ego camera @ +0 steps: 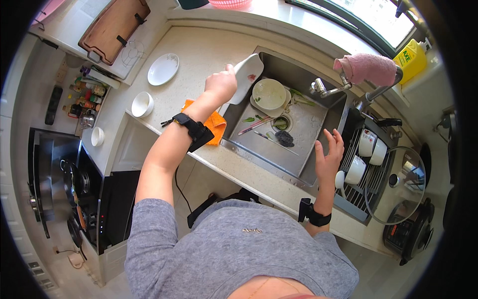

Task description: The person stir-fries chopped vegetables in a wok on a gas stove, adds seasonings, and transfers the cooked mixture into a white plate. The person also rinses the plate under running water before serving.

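My left hand (221, 85) is closed around the edge of a large white plate (246, 76) with a reddish mark, tilted over the sink's left rim. Over the right side of the stainless steel sink (272, 160), my right hand (329, 155) holds nothing, its fingers apart. A greenish-white bowl (269, 93) rests on a pale dish (283, 108) in the basin. Around the drain (281, 122) lie green vegetable scraps (248, 119), chopsticks (255, 125) and a dark scourer (284, 138). An orange cloth (216, 125) lies beneath my left forearm.
A white plate (163, 69) and white bowls (142, 104) stand on the left counter. The faucet (332, 89) has a pink towel (368, 69) over it. Right of the sink are a rack with cups (368, 142), a glass lid (396, 187) and a black cooker (409, 230). A stove (84, 183) stands at left.
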The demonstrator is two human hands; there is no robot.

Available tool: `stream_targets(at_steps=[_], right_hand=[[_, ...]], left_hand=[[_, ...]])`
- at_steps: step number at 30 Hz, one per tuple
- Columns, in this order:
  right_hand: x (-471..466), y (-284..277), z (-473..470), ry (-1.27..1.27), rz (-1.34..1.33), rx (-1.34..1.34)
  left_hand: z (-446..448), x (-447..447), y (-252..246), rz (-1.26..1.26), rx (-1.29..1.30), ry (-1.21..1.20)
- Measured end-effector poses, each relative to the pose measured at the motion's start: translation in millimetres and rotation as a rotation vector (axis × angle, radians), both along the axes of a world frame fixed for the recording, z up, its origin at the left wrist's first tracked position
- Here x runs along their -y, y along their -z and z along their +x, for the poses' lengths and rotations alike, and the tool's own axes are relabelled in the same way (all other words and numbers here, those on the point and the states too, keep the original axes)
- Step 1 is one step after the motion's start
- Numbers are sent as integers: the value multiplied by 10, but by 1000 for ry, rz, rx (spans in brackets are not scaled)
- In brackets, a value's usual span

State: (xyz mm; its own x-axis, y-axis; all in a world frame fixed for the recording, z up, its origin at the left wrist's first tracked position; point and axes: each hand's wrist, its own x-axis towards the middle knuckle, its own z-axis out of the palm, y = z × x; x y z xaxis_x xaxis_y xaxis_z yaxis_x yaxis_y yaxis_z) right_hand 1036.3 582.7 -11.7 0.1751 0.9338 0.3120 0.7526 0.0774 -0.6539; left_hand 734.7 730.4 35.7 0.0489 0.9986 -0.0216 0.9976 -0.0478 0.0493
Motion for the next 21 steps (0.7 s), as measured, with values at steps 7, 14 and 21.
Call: stream_targets(at_steps=[7,14,21], right_hand=[[-20,-13,-77,-33,10,2],[-7,-40,-176,-56,20,22],[36,-88,-222,-89,49,76]], left_hand=[[-77,35,34,40,-41,12],[-147,64,-2,46,-36,20],[-246,76,58,42,56,11]])
